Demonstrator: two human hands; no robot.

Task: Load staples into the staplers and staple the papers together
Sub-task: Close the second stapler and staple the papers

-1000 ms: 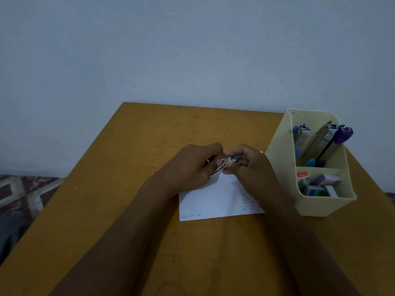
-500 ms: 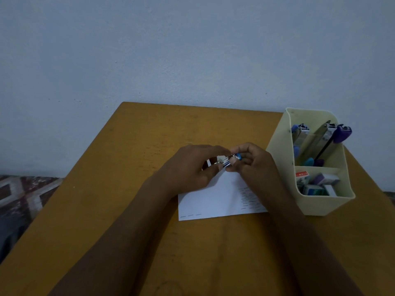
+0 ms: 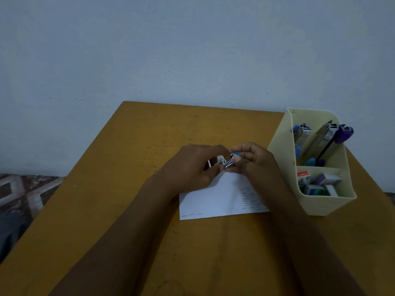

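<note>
1. Both hands have drifted slightly toward 12 o'clock since a second ago, carrying the stapler with them, and its blue end now sits higher at the right fingertips. Paper and organiser lie as they did.
2. I judge the step in hand to be loading. The mustard-yellow wooden counter (image 3: pixel 128 189) offers a steadier base than mid-air, so resting the wrists on it would help.
3. The white sheet of paper (image 3: pixel 215 199) with faint printed lines lies flat under the hands. Leave it there until the magazine is shut.
4. The left hand (image 3: pixel 196 167) has its grip curled, pinching the silver end at 9 o'clock. The right hand (image 3: pixel 254 163) has its grip pinched round the blue end at 3 o'clock. One hand should only brace while the other works.
5. The small blue-and-silver metal stapler (image 3: pixel 230 161) hangs between the fingertips, over the paper's 12 o'clock edge. Keep its channel level so a strip slides in straight.
6. Hidden: the cream plastic organiser (image 3: pixel 320 206), at 3 o'clock of the paper, is partly cut by the right forearm. Its spare staplers (image 3: pixel 327 137) stand in the far compartment, only their tops showing.
7. The small cardboard staple boxes (image 3: pixel 320 182) in the near compartment are too blurred to read.
8. Fingers cover most of the held stapler. Whether it is open, or a staple strip is in it, I cannot tell.
</note>
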